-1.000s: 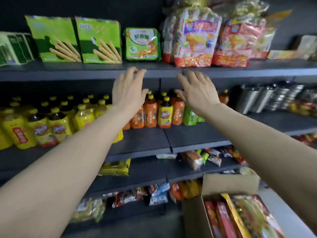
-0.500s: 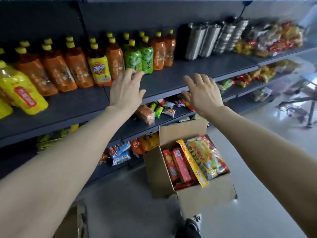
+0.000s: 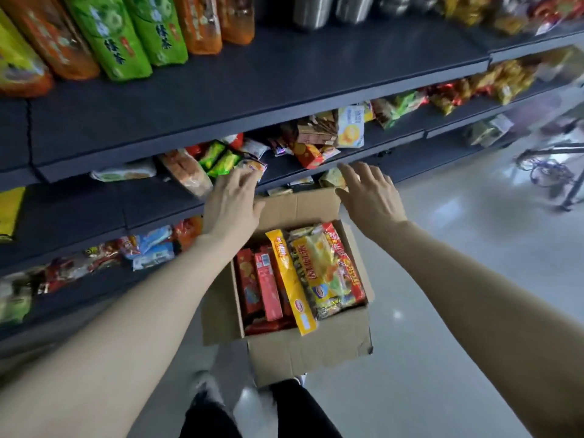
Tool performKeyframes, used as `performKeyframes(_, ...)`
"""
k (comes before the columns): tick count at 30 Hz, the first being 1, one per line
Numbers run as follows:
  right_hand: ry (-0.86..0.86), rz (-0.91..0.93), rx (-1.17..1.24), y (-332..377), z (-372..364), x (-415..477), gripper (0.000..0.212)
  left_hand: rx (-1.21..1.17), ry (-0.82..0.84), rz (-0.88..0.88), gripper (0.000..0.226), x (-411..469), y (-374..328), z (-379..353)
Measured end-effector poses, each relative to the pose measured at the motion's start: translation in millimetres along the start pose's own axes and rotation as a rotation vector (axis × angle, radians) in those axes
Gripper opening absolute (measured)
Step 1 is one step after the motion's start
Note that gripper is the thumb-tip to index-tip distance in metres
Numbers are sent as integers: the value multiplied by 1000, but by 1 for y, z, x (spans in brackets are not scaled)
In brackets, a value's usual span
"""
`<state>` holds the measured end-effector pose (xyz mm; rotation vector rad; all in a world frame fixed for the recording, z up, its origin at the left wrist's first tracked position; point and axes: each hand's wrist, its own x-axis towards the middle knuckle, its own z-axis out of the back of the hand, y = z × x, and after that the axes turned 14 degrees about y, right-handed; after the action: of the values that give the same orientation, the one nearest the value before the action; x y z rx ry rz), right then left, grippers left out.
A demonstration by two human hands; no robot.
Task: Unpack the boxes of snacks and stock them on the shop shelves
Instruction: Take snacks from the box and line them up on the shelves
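We are holding both hands, left hand (image 3: 232,203) and right hand (image 3: 369,197), empty with fingers spread, over the open cardboard box (image 3: 303,352) of snack packs (image 3: 328,273).

Below the left hand (image 3: 232,203) and the right hand (image 3: 369,197), the box (image 3: 300,352) is showing plain brown cardboard, matt and creased along its flaps. Inside it, the snack bags (image 3: 328,270) and the yellow packet (image 3: 289,279) are gleaming as glossy plastic film, while the red cartons (image 3: 267,286) are looking like smooth printed card. Beyond both hands, the shelves (image 3: 252,90) are presenting a dark, matt, finely grained surface. Far above them, the cups (image 3: 311,11) are glinting like brushed steel. Right of the right hand, the floor (image 3: 458,279) is reflecting light off a smooth, polished finish.
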<state>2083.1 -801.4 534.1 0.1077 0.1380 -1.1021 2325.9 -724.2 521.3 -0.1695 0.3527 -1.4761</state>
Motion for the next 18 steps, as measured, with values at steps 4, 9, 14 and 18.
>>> performKeyframes(4,139,4,70,-25,-66,11,50,-50,136,65,53,10,-3,-73)
performKeyframes(9,307,2,128,-33,-148,13,52,-299,311,147,54,8,1,-167)
performKeyframes(14,510,35,83,-49,-224,6,59,-345,430,269,62,-8,7,-247)
performKeyframes(18,648,91,67,-70,-270,15,67,-363,517,393,63,-16,-2,-294)
